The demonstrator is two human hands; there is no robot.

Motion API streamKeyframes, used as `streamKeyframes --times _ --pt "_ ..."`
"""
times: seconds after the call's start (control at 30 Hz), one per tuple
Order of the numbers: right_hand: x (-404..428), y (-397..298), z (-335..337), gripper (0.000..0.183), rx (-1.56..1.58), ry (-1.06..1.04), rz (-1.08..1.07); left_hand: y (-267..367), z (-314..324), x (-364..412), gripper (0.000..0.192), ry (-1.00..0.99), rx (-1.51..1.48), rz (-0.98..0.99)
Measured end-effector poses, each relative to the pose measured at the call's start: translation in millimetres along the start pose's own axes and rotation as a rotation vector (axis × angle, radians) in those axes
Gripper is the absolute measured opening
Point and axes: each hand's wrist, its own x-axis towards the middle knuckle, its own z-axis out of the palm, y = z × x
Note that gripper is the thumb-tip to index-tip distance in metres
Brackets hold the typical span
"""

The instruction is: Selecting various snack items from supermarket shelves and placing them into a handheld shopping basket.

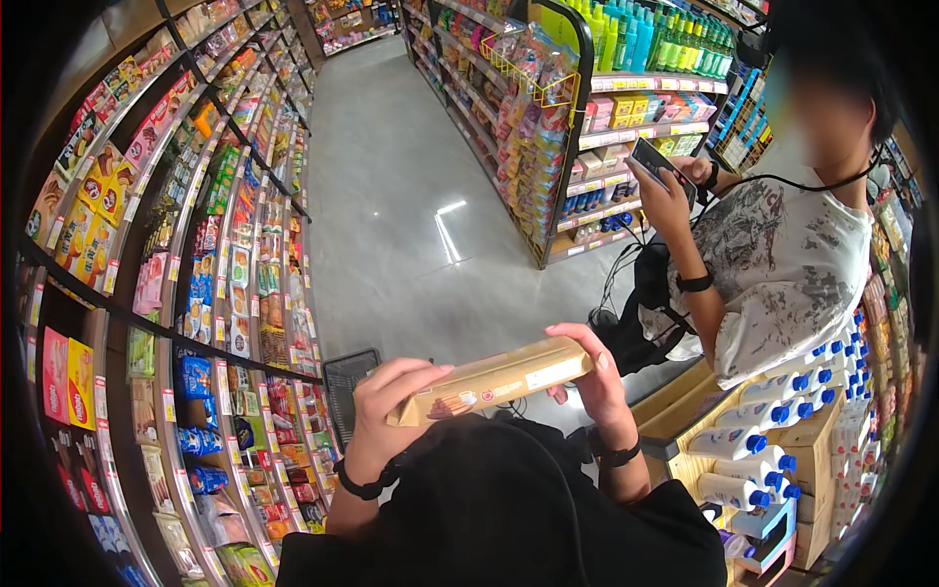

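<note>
A long tan snack package (491, 385), printed with a picture of stick biscuits and a cup, is held in front of my chest. My left hand (400, 400) grips its left end, with the thumb and fingers around it. Around the right end, slightly higher, are the fingers of my right hand (598, 374). Both wrists wear black bands. The package is tilted, its right end farther up in the view. Below the left end, a dark shopping basket (341, 381) is partly hidden by my left hand.
Shelves of packaged snacks (198, 308) line the left. A shelf end with hanging bags (539, 154) stands ahead, bottles on top. At right, a person (777, 242) holds a phone (664, 170), beside white bottles with blue caps (726, 442) and cardboard boxes (810, 455). Grey floor (374, 183) runs between shelves.
</note>
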Motion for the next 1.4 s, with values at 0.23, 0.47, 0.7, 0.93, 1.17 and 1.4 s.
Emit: streamKeyframes --times 0.23,0.47,0.7,0.93,1.17,1.4 --pt "-5 -8 -8 0.063 0.074 -0.111 -0.060 4 -11 -1 0.030 -0.138 -0.017 -0.084" --pt "-15 -2 -5 0.038 -0.108 0.032 -0.009 3 -1 -20 0.050 0.087 -0.788 -0.740" --pt "-13 -8 2 0.045 -0.127 0.083 0.008 3 0 -14 0.052 0.078 -0.811 -0.792" --pt "-7 -4 -4 0.043 -0.068 0.134 0.013 15 0 6 0.064 -0.095 -0.900 -0.729" --pt "-7 6 -14 0.045 0.033 0.205 0.024 24 3 7 0.058 -0.059 -0.886 -0.766" --pt "-8 5 -20 0.043 0.081 0.191 0.016 21 5 7 0.056 -0.122 -0.917 -0.748"
